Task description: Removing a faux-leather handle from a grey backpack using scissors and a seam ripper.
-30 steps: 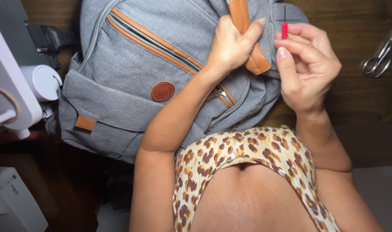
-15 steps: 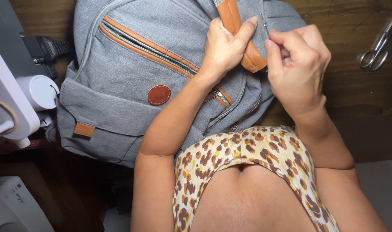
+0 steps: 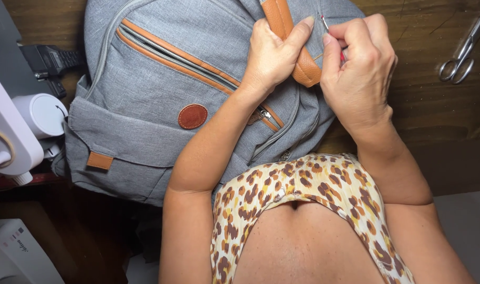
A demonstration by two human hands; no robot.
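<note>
Both hands' fingers closed: left hand around tan strap, right hand pinching red-handled tool.

Grey backpack — tan strap — leopard-print top

backpack: grey fabric, tan trim, flat on its back, zips shut, we see it spread left and below our grip | strap: tan leather, pinched in grip | tool: thin, red-handled, tip at strap edge
</note>
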